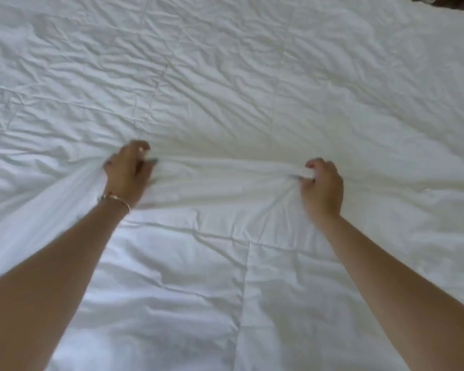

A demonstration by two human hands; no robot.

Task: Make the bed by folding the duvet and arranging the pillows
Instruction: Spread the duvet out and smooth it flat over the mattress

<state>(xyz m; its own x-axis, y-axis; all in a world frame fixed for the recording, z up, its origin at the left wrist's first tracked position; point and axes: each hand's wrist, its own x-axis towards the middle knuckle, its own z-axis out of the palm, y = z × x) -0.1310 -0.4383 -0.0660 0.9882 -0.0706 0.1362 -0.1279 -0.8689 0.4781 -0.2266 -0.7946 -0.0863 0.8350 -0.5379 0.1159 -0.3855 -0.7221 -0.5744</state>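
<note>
A white, wrinkled duvet (225, 89) fills nearly the whole head view, spread flat with stitched seams. A ridge of bunched cloth runs across the middle between my hands. My left hand (127, 174), with a thin gold bracelet at the wrist, grips a gathered fold of the duvet at the ridge's left end. My right hand (323, 187) pinches the cloth at the right end, fingers curled round it. Both hands are slightly blurred. No pillows are in view.
A sliver of something dark (450, 1) shows at the top right corner, beyond the duvet's far edge. Everything else in view is the white bedding.
</note>
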